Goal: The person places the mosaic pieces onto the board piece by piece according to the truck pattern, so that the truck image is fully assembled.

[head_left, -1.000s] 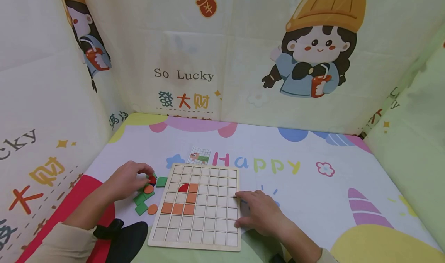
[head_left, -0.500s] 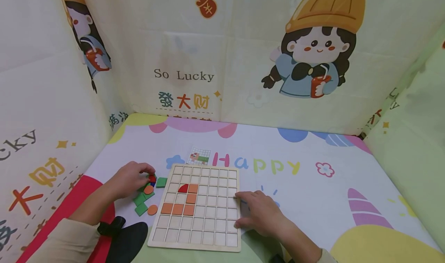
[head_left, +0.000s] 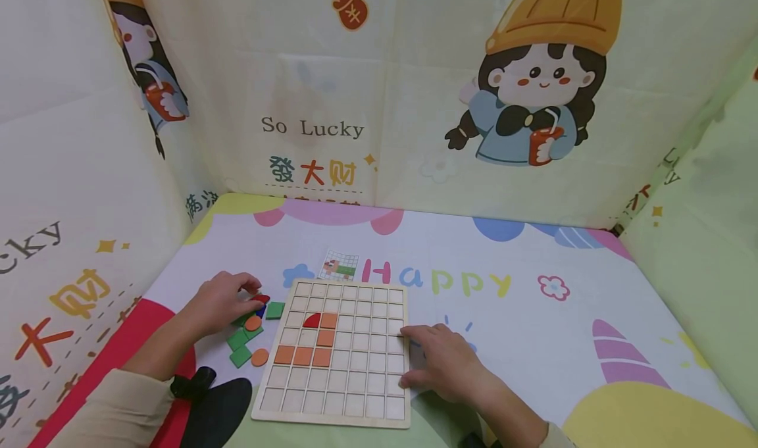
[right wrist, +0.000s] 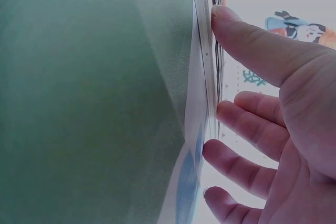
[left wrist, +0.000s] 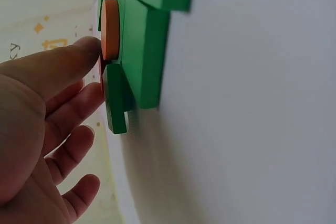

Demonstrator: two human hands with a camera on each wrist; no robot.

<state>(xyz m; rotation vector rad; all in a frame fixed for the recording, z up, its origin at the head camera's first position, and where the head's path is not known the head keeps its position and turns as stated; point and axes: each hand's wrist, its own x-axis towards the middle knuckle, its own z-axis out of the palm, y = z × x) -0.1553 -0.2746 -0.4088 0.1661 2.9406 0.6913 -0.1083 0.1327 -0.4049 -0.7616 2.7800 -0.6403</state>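
Head view: the person's left hand (head_left: 222, 302) is at left of centre, thumb and forefinger pinching a red piece (head_left: 262, 298) over a small heap; under and around that piece lie a blue piece (head_left: 260, 312), green pieces (head_left: 239, 339) and two orange discs (head_left: 259, 357), with one green square (head_left: 275, 310) just beside the wooden grid board (head_left: 356, 381). The board fills the lower centre of the frame; on its left half sit a red quarter-round (head_left: 312, 320) and five orange squares (head_left: 303, 356), three in a row and two above the row's right end.

The right hand (head_left: 444, 362) is at lower right of centre, its thumb and forefinger spread apart against the board's right edge; a small printed card (head_left: 339, 266) lies at the board's upper edge.

In the left wrist view the thumb tip is at the rim of an orange disc at upper left, the other fingers spread below; whether thumb and disc touch cannot be told. In the right wrist view the fingers are spread, the thumb against the board's edge at upper right.
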